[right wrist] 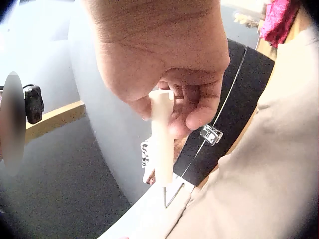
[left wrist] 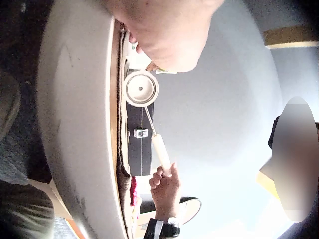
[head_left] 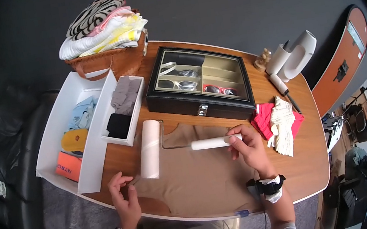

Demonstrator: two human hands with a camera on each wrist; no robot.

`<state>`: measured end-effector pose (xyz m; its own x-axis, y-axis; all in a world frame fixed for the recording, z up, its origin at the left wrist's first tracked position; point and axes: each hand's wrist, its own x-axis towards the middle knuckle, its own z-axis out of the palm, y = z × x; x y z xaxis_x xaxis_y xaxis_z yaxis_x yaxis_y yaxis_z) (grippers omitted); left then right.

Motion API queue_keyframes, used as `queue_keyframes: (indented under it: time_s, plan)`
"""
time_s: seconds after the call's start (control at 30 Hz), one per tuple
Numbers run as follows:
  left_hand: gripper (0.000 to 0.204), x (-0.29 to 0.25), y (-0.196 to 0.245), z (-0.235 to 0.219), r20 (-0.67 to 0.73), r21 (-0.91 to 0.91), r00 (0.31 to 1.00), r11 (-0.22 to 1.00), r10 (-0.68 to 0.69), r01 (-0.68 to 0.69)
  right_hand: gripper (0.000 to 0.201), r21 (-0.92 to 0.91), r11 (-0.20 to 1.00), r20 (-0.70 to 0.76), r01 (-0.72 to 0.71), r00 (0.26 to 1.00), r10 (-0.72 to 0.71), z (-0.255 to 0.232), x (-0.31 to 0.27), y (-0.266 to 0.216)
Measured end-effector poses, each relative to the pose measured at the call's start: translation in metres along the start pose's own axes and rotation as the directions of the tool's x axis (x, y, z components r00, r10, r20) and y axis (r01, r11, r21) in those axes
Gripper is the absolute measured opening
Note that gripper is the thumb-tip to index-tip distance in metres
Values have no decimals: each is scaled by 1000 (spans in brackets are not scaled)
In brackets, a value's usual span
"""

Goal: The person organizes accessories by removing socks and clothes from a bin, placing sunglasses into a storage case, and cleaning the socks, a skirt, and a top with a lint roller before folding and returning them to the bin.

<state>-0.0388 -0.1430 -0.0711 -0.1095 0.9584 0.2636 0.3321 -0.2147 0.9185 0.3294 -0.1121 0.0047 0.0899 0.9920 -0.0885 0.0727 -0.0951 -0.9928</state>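
A brown garment (head_left: 201, 177) lies spread on the table. My right hand (head_left: 254, 149) grips the white handle (head_left: 206, 144) of a lint roller, thumb on top. Its wide pale roll (head_left: 150, 149) stands out to the left, over the garment's left part. In the right wrist view, the fingers of my right hand (right wrist: 169, 64) curl round the handle (right wrist: 162, 139). My left hand (head_left: 125, 201) is by the garment's left edge, below the roll, fingers loosely bent and thumb apart. The left wrist view shows my left hand (left wrist: 164, 30) near the roll's round end (left wrist: 141, 88).
A black glasses case (head_left: 200, 103) stands behind the garment. Left are white boxes (head_left: 90, 173) of folded clothes and a brown basket (head_left: 132, 58) piled with cloth. Red shorts (head_left: 263, 120), a white knit piece (head_left: 282, 124) and a white appliance (head_left: 298, 55) are at right.
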Motion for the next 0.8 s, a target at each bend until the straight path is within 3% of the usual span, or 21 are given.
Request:
queue_keyframes:
  time_s: [0.1,0.27,0.47,0.53,0.6,0.8]
  plan:
    - [47,1,1,3,17,48,999,998,31,-32,19,90,993,-140,79,988,-66,-21,-18,9]
    - [47,0,0,3,45,79,998,996,38,-42,24,41,985,-388,167,911,-138,-77,-55,30]
    - [44,1,5,5,46,130,998,990,53,-59,28,3,993,-616,120,782,-93,-154,-107,57]
    - [45,1,8,6,42,125,998,991,43,-48,29,17,990,-704,139,705,-87,-168,-123,58]
    - [45,0,8,7,41,143,998,988,44,-50,29,21,982,-764,188,636,-106,-184,-139,63]
    - [47,-1,0,7,28,253,995,962,97,-101,29,9,929,-824,370,529,-203,-217,-177,83]
